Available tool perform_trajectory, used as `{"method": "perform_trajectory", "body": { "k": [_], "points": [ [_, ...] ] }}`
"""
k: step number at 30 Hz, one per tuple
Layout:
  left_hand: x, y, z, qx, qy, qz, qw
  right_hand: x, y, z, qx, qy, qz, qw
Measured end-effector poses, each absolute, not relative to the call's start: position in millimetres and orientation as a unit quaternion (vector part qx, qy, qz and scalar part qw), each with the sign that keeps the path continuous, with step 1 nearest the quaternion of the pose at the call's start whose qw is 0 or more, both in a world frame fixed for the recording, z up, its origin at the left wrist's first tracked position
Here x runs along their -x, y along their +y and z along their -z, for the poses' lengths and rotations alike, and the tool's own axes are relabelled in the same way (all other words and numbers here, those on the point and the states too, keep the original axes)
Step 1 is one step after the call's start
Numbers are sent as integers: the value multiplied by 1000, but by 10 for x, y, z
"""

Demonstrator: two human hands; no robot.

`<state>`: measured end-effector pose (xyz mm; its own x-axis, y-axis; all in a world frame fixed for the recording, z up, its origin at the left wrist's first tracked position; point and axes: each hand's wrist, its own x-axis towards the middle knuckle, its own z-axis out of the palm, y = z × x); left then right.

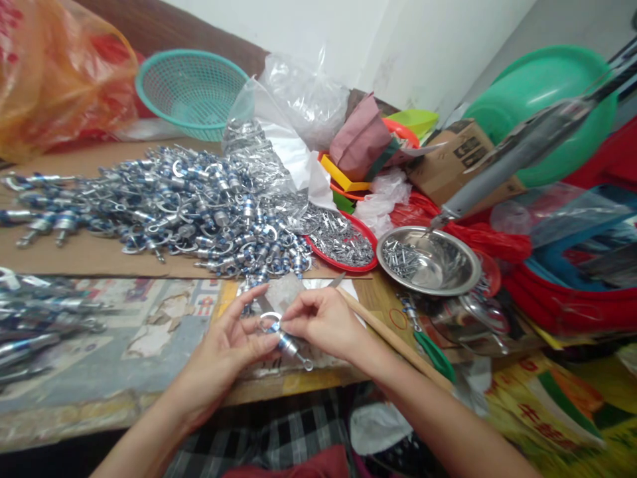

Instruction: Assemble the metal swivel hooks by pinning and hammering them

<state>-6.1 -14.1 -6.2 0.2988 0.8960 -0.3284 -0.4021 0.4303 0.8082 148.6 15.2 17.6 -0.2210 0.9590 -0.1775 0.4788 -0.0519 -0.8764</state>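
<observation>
A blue-and-silver metal fitting (287, 342) is held over the front of the table. It has a curved silver ring at its upper end and a small eyelet at its lower end. My left hand (231, 340) grips its body between thumb and fingers. My right hand (321, 320) pinches at the ring end, and whatever small part lies between those fingertips is hidden. Just behind both hands lies a clear crumpled plastic piece (284, 292). A big heap of similar fittings (199, 206) spreads over cardboard, and more fittings (44, 325) lie at the left.
Small metal pins fill a red plate (372, 264); beside it a steel bowl (450, 285) holds more. A grey tool (517, 156) slants down above the bowl. A wooden stick (398, 342) lies by my right forearm. A turquoise basket (194, 86) stands behind the heap.
</observation>
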Motion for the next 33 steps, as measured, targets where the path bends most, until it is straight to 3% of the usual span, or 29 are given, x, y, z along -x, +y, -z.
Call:
{"method": "perform_trajectory", "body": {
  "k": [4, 7, 9, 11, 13, 15, 22, 30, 33],
  "points": [
    [34, -148, 61, -299, 412, -451, 733, -1603, 87, -219, 525, -692, -382, 315],
    [40, -135, 69, -306, 418, -447, 729, -1935, 43, -232, 549, -708, -231, 380],
    [44, -133, 79, -313, 420, -448, 725, -2237, 13, -179, 610, -709, -106, 338],
    [45, -135, 91, -316, 417, -450, 724, -2516, -23, -73, 658, -719, -51, 218],
    [43, -140, 102, -316, 412, -450, 727, -2699, -62, 47, 673, -727, -76, 115],
    [40, -145, 107, -320, 412, -451, 724, -2759, -101, 121, 672, -726, -116, 86],
    [36, -169, 75, -321, 419, -454, 717, -2401, -367, -226, 577, -771, -110, 245],
    [25, -152, 114, -322, 414, -465, 713, -2200, -603, -333, 473, -862, -70, 170],
    [22, -146, 131, -319, 417, -468, 711, -2200, -599, -352, 470, -851, -57, 226]
  ]
}}
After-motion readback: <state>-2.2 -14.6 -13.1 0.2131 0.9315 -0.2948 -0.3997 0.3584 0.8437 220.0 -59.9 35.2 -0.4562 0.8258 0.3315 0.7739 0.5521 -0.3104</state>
